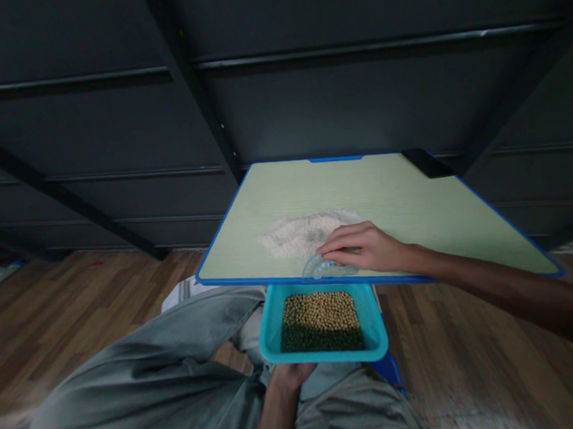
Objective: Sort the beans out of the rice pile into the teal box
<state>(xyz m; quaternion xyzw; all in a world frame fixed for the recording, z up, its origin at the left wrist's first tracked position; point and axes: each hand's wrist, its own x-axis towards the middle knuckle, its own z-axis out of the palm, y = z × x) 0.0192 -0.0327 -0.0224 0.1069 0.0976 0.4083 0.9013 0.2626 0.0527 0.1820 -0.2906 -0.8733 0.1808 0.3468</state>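
Note:
My right hand (358,246) pinches a clear, curved plastic piece (318,267) that looks like a protractor, at the near edge of a pale green board (397,215) with a blue rim. Just beyond my fingers lies a spread heap of whitish grains (292,234), like rice. Below the board's edge is a turquoise tray (269,327), with yellowish beans (320,305) in its far part and small dark green beans (322,340) in its near part. My left hand (292,374) holds the tray from underneath, its fingers mostly hidden.
A black flat object (428,163), perhaps a phone, rests on the board's far right corner. Behind the board rises a dark panelled wall (333,103). My legs in grey-green trousers (170,368) are folded beneath, over a wooden floor (446,334). Something blue (389,370) shows beside the tray.

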